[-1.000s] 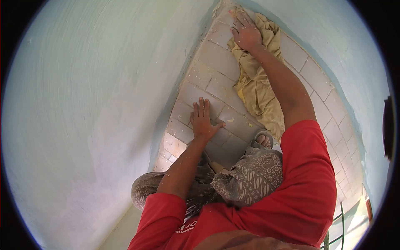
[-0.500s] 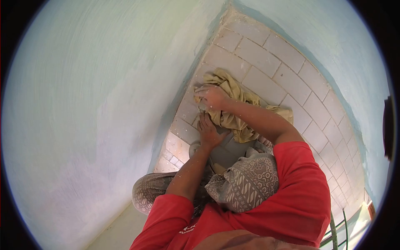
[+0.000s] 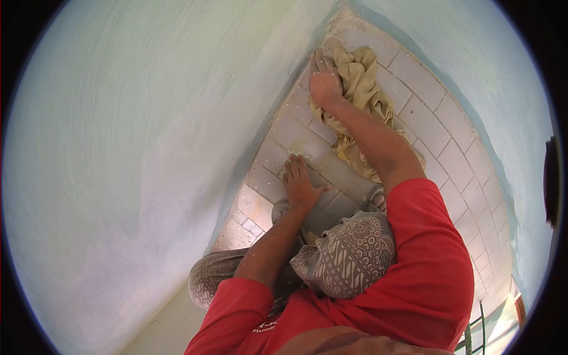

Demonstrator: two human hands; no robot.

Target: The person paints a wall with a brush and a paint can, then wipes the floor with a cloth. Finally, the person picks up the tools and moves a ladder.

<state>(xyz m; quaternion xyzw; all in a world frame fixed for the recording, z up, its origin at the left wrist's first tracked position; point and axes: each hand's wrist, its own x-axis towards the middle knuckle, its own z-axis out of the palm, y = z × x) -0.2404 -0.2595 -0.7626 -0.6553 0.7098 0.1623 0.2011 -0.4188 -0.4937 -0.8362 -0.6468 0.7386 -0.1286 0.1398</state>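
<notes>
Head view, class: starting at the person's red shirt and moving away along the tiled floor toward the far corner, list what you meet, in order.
Red shirt → patterned trousers → left hand flat on the tiled floor → right hand pressed on the yellow cloth.

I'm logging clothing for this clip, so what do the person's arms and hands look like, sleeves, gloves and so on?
Both arms wear short red sleeves of a T-shirt that end near the elbow; the forearms are bare. The left hand and right hand wear no gloves, rings or watch that show. White lettering marks the shirt's front.
</notes>
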